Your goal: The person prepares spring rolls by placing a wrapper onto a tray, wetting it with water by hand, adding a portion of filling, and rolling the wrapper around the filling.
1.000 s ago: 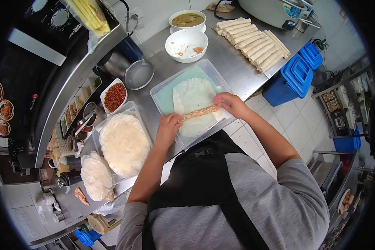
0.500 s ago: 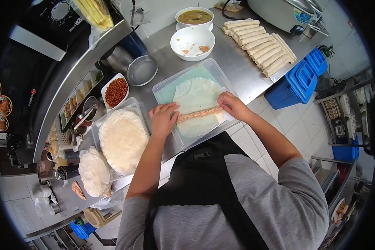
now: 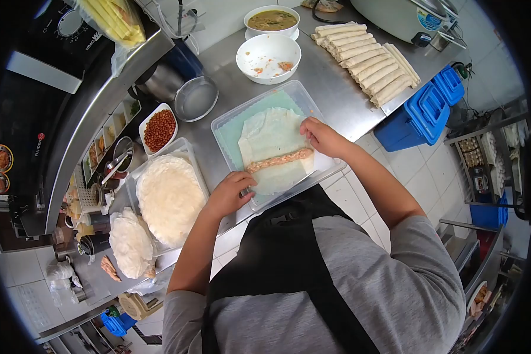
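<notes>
A thin pale wrapper (image 3: pixel 271 132) lies on the green sheet in a clear plastic tray (image 3: pixel 223 122). Across it runs a strip of pinkish filling (image 3: pixel 280 160). My left hand (image 3: pixel 231 192) is at the wrapper's lower left edge, fingers bent and a little apart, near the left end of the filling. At the right edge of the wrapper, above the filling's right end, my right hand (image 3: pixel 320 135) has its thumb and index finger pinched together; whatever is between the fingertips is too small to make out.
A stack of round wrappers (image 3: pixel 168 197) fills a container at left, beside bagged wrappers (image 3: pixel 131 243). Behind are a bowl of red-brown nuts or beans (image 3: pixel 160 130), a metal bowl (image 3: pixel 196 99), a smeared white bowl (image 3: pixel 269 59), soup (image 3: pixel 272 20) and finished rolls (image 3: pixel 366 62).
My left hand has moved down from the filling's left end to the wrapper's lower left edge. My right hand has shifted up, off the filling's right end. The camera view has shifted slightly.
</notes>
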Available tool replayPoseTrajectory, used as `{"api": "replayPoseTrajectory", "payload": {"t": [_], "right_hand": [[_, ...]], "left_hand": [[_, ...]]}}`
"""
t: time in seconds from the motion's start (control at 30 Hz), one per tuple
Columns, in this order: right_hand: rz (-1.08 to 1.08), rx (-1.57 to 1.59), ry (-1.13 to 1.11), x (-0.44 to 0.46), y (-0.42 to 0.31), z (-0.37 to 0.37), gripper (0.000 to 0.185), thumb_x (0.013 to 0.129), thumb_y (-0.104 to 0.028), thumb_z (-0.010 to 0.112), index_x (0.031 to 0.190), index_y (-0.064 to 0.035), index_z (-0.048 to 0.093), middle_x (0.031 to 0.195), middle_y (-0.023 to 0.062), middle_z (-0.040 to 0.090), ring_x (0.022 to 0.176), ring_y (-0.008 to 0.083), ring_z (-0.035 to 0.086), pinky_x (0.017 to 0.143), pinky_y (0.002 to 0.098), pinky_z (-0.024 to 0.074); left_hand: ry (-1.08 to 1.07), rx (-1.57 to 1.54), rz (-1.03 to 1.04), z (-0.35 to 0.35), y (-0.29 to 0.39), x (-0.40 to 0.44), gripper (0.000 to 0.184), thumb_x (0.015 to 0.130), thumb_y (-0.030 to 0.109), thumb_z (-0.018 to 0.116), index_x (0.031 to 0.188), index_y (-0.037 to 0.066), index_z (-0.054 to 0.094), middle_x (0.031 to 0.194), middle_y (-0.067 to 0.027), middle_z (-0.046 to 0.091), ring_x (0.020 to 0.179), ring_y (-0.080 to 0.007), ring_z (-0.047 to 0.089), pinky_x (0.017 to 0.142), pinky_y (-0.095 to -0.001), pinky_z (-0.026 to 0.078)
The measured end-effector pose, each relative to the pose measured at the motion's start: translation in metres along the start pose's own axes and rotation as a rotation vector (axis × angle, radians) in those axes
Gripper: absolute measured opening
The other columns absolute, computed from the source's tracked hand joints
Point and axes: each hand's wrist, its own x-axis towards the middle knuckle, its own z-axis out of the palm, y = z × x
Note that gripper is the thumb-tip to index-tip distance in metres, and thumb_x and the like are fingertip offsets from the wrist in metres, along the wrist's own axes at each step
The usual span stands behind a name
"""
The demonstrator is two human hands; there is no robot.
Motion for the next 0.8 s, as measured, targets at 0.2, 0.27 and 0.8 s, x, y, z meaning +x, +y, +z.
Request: {"api": "replayPoseTrajectory", "payload": {"t": [0.2,0.27,0.8], "right_hand": [[0.091,0.005,0.095,0.008,-0.001,-0.029,0.035,0.077,0.015,0.054,0.105,-0.0046,0.058,0.107,0.0106,0.053,0.099,0.0250,0.055,0.087,0.0333,0.0486],[-0.022,-0.089,0.112,0.001,0.011,-0.025,0.032,0.079,0.012,0.057,0.104,-0.0062,0.062,0.110,0.0103,0.055,0.100,0.0266,0.056,0.088,0.0345,0.0487],[-0.294,-0.585,-0.314,0.039,-0.013,-0.023,0.004,0.081,-0.013,0.063,0.083,-0.0149,0.066,0.096,-0.0028,0.058,0.097,0.0231,0.052,0.087,0.0344,0.0456]], "left_hand": [[0.032,0.112,0.067,0.007,0.002,0.001,0.025,0.077,0.007,0.072,0.101,0.008,0.065,0.108,-0.0094,0.064,0.105,-0.0309,0.060,0.090,-0.0401,0.051],[0.051,0.105,0.069,0.013,0.000,-0.003,0.024,0.078,0.008,0.072,0.101,0.009,0.064,0.108,-0.0089,0.064,0.104,-0.0303,0.060,0.090,-0.0402,0.051],[0.108,0.181,0.035,0.023,0.003,-0.007,0.019,0.082,0.011,0.069,0.100,0.010,0.065,0.108,-0.0057,0.064,0.104,-0.0273,0.061,0.091,-0.0397,0.050]]}}
